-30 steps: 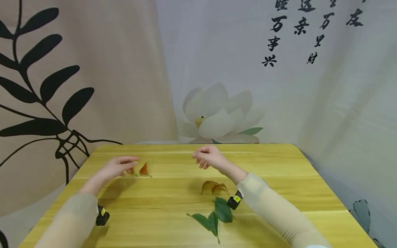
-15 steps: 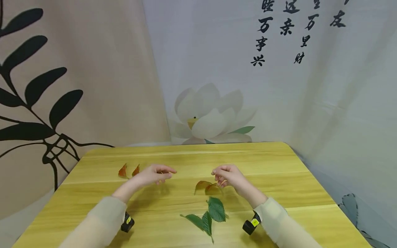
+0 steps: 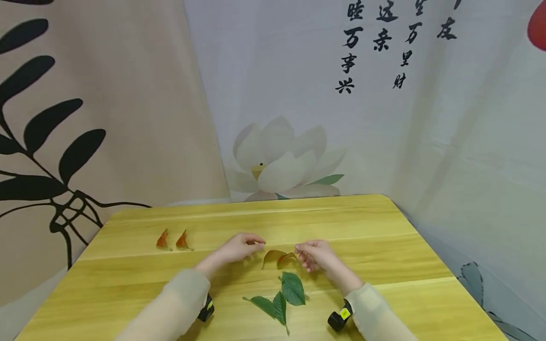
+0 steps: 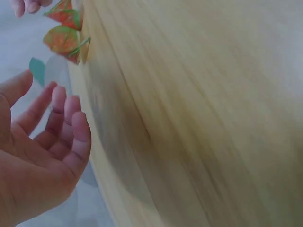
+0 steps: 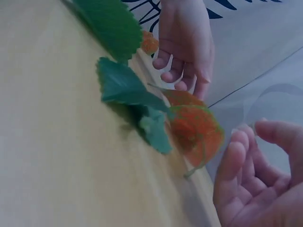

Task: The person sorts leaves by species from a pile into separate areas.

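Observation:
Two curled orange-brown leaves (image 3: 273,256) lie side by side on the table between my hands. My left hand (image 3: 244,247) hovers just left of them, its fingers loosely bent with nothing between them; the left wrist view shows this hand (image 4: 47,137) apart from the orange leaves (image 4: 62,41). On their right is my right hand (image 3: 317,255), thumb and index fingertips close together near the leaf edge. In the right wrist view the right hand (image 5: 265,175) stands clear of the nearest orange leaf (image 5: 196,135). Green leaves (image 3: 293,288) lie nearer the front.
Two more orange leaves (image 3: 182,240) lie at the table's back left. The yellow wooden table (image 3: 384,246) has a rounded far corner and a printed cloth (image 3: 290,94) hangs behind it. Each wrist carries a small black camera (image 3: 339,320).
My left hand has moved right, from the back-left leaves to the middle pair. My right hand has come nearer, down beside that pair. The head view has turned slightly right.

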`<state>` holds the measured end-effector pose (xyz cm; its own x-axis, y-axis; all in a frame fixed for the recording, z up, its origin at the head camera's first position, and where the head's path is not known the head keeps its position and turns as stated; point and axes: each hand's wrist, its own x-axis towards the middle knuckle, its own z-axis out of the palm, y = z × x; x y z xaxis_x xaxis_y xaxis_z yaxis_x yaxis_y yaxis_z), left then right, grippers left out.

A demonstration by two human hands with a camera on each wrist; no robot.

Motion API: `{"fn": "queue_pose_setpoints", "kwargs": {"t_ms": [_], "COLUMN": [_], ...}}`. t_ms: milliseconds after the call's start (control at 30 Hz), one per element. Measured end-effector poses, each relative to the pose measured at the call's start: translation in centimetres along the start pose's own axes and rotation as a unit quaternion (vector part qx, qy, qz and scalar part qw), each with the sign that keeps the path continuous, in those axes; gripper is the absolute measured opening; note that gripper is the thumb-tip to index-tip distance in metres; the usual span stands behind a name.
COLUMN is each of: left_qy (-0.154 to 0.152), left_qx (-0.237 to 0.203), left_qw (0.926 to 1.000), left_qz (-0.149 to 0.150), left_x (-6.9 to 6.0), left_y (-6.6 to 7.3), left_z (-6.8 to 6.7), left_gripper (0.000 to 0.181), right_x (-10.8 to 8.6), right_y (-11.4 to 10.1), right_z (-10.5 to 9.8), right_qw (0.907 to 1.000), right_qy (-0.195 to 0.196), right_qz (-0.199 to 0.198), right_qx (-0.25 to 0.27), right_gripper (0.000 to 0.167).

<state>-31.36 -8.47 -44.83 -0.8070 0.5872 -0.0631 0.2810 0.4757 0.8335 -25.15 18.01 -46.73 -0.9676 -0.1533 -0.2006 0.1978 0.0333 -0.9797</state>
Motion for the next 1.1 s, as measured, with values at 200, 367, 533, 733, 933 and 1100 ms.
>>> {"fn": "queue_pose_setpoints", "kwargs": {"t_ms": [200,367,533,733,933,1100], "left_qy": [0.016,0.017,0.009,-0.004,-0.017,-0.021], "left_qx": [0.057,0.092,0.121,0.130,0.130,0.138], "left_qw": [0.9976,0.9945,0.9916,0.9908,0.9910,0.9899], "left_qz": [-0.035,-0.047,-0.044,-0.036,-0.026,-0.023], "left_x": [1.2,1.8,2.3,2.5,2.5,2.6], "left_y": [0.5,0.9,1.2,1.5,1.8,2.2], "left_z": [1.4,2.1,2.5,3.0,3.5,4.0], "left_gripper": [0.033,0.032,0.034,0.039,0.042,0.041], "right_x": [0.2,0.3,0.2,0.7,0.8,1.0], "right_y": [1.1,1.3,1.2,1.4,1.5,1.5], "right_z": [0.0,0.0,0.0,0.1,0.4,0.5], "right_qw": [0.9990,0.9987,0.9979,0.9965,0.9953,0.9944], "right_qy": [-0.029,-0.028,-0.032,-0.030,-0.026,-0.019], "right_qz": [0.029,0.031,0.033,0.027,0.025,0.021], "right_qx": [-0.020,-0.030,-0.046,-0.073,-0.090,-0.101], "right_gripper": [0.036,0.037,0.043,0.047,0.045,0.035]}}
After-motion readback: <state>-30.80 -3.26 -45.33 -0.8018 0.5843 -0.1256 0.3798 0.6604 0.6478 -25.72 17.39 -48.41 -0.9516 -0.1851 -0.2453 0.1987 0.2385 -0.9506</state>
